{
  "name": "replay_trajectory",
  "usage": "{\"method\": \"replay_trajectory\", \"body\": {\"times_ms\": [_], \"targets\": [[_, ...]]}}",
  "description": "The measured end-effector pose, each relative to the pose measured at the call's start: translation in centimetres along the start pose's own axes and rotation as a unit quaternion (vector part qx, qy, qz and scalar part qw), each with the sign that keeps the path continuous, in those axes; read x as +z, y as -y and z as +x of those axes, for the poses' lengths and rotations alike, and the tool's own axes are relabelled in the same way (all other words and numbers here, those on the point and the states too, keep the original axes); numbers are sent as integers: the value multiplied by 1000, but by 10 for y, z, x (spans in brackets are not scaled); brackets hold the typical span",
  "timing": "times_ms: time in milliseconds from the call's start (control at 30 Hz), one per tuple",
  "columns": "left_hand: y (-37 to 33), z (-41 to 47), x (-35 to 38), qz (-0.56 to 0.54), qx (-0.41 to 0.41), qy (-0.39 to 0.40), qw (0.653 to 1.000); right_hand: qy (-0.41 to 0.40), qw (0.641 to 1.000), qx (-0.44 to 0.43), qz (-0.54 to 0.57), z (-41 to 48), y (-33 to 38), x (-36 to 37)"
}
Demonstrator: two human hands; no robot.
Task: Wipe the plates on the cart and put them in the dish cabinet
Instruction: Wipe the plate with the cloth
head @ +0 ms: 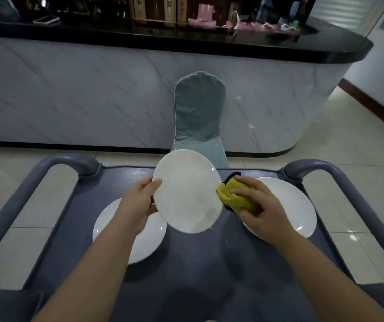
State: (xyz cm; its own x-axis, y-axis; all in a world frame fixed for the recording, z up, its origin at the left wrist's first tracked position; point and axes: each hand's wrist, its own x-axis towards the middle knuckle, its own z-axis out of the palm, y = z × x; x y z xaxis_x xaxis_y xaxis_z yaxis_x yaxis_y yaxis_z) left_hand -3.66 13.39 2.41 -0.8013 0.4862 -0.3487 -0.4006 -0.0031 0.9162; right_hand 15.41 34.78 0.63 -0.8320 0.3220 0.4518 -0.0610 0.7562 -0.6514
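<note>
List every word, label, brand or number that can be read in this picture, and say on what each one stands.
No text can be read.
The wooden boxes behind the counter carry small marks, too blurred to read.
The raised plate, the cloth and the cart show no writing.

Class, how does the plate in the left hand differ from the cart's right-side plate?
The held plate is raised, tilted; the right plate lies flat on the cart. The left hand grips the held plate; the right hand, gripping a cloth, hides part of the right plate. Both white.
</note>
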Motion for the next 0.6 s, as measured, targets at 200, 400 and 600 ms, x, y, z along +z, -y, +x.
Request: {"method": "replay_trajectory", "body": {"times_ms": [200, 400, 600], "targets": [[-11, 17, 26, 270, 192, -76, 940, 79, 993, -91, 17, 33, 35, -12], [0, 6, 44, 482, 381, -44, 788, 22, 992, -120, -14, 38, 41, -6], [4, 4, 40, 503, 518, -30, 691, 94, 994, -37, 35, 43, 39, -7]]}}
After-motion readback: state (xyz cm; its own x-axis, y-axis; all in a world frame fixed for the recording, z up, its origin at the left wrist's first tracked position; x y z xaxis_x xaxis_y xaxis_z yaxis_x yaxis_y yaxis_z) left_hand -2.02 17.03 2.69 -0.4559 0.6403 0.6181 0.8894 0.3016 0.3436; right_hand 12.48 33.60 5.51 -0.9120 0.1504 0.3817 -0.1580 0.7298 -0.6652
